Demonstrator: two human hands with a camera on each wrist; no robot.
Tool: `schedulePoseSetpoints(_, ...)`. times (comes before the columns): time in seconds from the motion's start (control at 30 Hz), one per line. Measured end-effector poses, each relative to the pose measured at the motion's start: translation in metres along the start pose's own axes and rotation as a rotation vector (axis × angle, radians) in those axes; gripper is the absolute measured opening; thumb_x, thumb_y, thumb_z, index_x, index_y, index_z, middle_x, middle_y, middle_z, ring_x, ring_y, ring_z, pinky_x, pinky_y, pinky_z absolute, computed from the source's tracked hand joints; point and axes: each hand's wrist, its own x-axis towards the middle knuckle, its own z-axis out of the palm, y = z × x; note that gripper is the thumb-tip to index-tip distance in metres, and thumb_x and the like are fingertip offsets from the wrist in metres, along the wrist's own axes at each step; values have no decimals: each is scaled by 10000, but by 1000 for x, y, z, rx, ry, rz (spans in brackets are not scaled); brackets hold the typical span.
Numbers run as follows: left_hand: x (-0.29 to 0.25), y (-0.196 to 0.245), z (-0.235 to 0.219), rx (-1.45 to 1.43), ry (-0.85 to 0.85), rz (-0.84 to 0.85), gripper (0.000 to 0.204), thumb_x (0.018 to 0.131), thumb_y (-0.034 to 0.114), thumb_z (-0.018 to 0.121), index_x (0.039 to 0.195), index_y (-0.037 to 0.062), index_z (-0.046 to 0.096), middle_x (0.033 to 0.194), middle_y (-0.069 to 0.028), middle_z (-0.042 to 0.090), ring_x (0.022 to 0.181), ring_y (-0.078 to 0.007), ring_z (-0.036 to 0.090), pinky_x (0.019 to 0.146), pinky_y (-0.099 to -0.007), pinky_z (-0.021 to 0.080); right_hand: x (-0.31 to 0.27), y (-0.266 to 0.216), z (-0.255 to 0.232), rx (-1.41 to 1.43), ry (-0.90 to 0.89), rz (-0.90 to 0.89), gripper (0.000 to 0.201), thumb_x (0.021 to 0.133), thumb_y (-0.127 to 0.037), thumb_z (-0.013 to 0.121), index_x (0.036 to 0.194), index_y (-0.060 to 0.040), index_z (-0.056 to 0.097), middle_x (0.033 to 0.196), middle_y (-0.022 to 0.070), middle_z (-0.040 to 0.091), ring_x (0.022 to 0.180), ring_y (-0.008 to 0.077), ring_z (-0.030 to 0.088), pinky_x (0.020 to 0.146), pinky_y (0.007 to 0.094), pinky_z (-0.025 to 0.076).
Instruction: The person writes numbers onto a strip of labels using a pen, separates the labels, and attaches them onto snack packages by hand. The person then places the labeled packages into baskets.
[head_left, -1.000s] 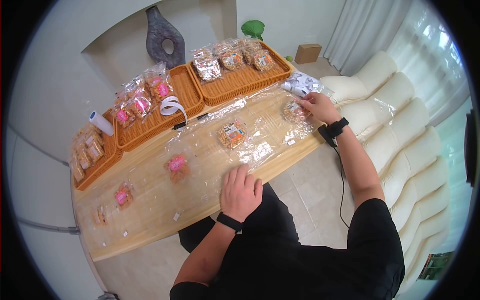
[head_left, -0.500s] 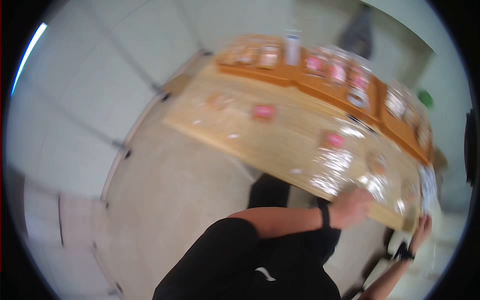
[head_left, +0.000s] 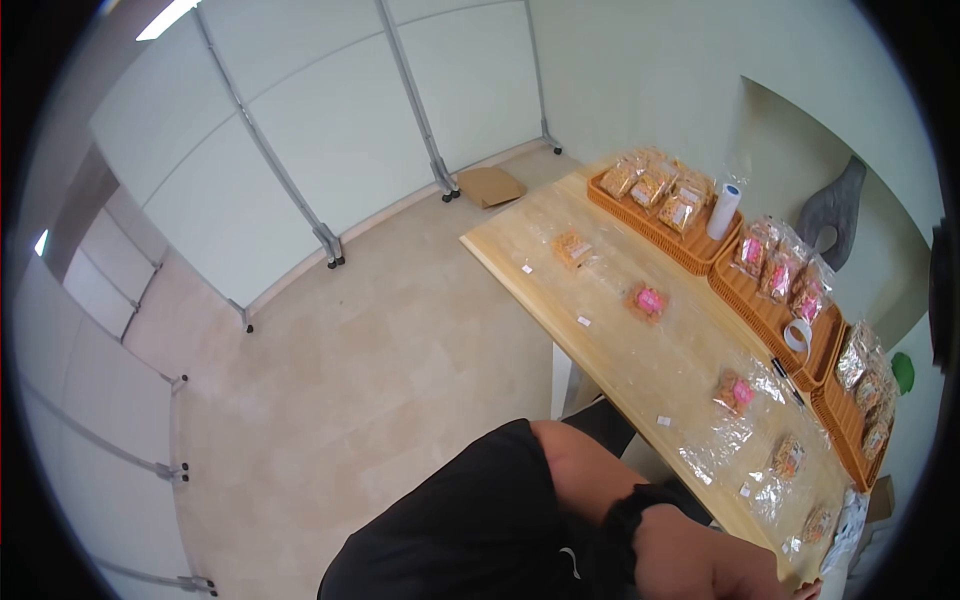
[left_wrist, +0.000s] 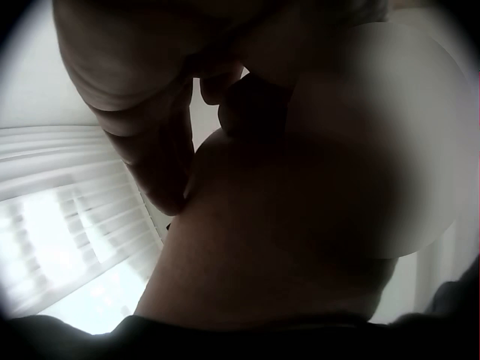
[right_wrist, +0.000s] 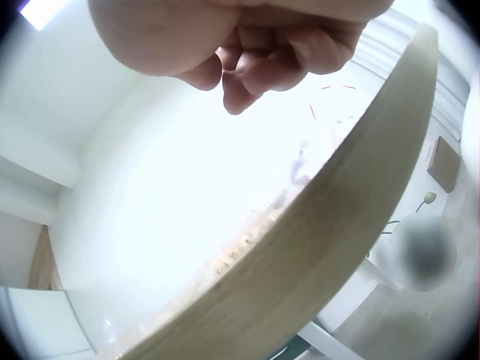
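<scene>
In the head view my left hand (head_left: 685, 548), black band at its wrist, lies across my other arm near the table's front edge. Its fingers (left_wrist: 161, 169) rest on bare skin in the left wrist view, above a black sleeve. My right hand (right_wrist: 262, 37) is beside the table edge (right_wrist: 322, 225) with its fingers loosely bent and nothing seen in them. Only a bit of my right hand (head_left: 806, 590) shows by the table's near right corner. The closest snack packet is a round one (head_left: 819, 522); another round packet (head_left: 788, 457) and a pink-labelled packet (head_left: 734, 392) lie farther along.
Wicker baskets (head_left: 655, 228) of packets line the table's back edge, with a white roll (head_left: 724, 210) in one. Black pens (head_left: 786, 380) lie before them. Small white tags (head_left: 583, 321) lie along the front, and a cardboard piece (head_left: 490, 187) is on the floor.
The head view has swung left, toward the panels and floor. My left hand has left the table and moved across to my other arm; my right hand has left the round packet.
</scene>
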Motion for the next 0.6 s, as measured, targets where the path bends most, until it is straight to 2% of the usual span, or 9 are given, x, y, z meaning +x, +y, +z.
schedulePoseSetpoints(0.2, -19, 23, -10, 236, -55, -24, 313, 1027, 163, 569, 1153, -123, 588, 1115, -194, 589, 978, -238, 574, 816, -365, 487, 0, 3, 14, -77, 130, -32, 345, 984, -292, 586, 1070, 36, 650, 977, 186, 666, 861, 248, 621, 723, 417, 520)
schedulePoseSetpoints(0.27, -23, 23, -14, 208, -64, 5, 304, 1016, 160, 589, 1134, -120, 593, 1073, -192, 582, 949, -259, 574, 812, -397, 482, -15, -22, 29, 266, 213, -47, 312, 983, -263, 574, 842, 10, 621, 732, 78, 584, 636, 184, 491, 584, 330, 418)
schedulePoseSetpoints(0.3, -22, 23, -17, 209, -59, 1, 304, 1016, 160, 589, 1134, -120, 593, 1073, -192, 582, 949, -259, 574, 812, -397, 482, -17, -24, 31, 267, 210, -42, 312, 983, -263, 574, 842, 10, 621, 732, 78, 584, 636, 184, 491, 584, 330, 418)
schedulePoseSetpoints(0.37, -20, 20, -27, 260, -198, -46, 349, 1000, 179, 622, 1200, -104, 582, 1163, -202, 583, 1041, -284, 578, 888, -415, 480, -17, -27, 32, 233, 228, -13, 297, 969, -256, 590, 824, 4, 593, 731, 68, 554, 652, 170, 487, 576, 319, 405)
schedulePoseSetpoints(0.4, -22, 15, -25, 260, -191, -47, 349, 1000, 179, 622, 1200, -104, 582, 1163, -202, 583, 1041, -284, 578, 888, -415, 480, -15, -24, 33, 232, 222, -10, 297, 969, -256, 590, 824, 4, 593, 731, 68, 554, 652, 170, 487, 576, 319, 405)
schedulePoseSetpoints(0.47, -22, 2, -16, 100, 16, 28, 495, 978, 224, 661, 1319, -106, 520, 1306, -207, 564, 1180, -299, 555, 995, -403, 454, -5, -10, 32, 142, 294, -63, 302, 968, -280, 606, 824, -15, 596, 713, 44, 529, 631, 148, 464, 555, 301, 382)
schedulePoseSetpoints(0.5, -21, -2, -14, 100, 18, 28, 495, 978, 224, 661, 1319, -106, 520, 1306, -207, 564, 1180, -299, 555, 995, -403, 454, 0, -4, 32, 142, 292, -62, 302, 968, -280, 606, 824, -15, 596, 713, 44, 529, 631, 148, 464, 555, 301, 382)
schedulePoseSetpoints(0.57, -14, -3, -9, -208, 21, -75, 615, 971, 244, 672, 1419, -105, 435, 1442, -201, 497, 1301, -280, 496, 1078, -385, 412, 9, 10, 30, 115, 302, -61, 332, 971, -324, 604, 889, -6, 647, 742, 84, 590, 653, 197, 526, 585, 345, 429)
schedulePoseSetpoints(0.6, -14, -6, -11, -210, 27, -76, 615, 971, 244, 672, 1419, -105, 435, 1442, -201, 497, 1301, -280, 496, 1078, -385, 412, 11, 17, 30, 100, 305, -59, 356, 973, -346, 602, 922, -1, 672, 756, 104, 621, 665, 222, 557, 600, 368, 453)
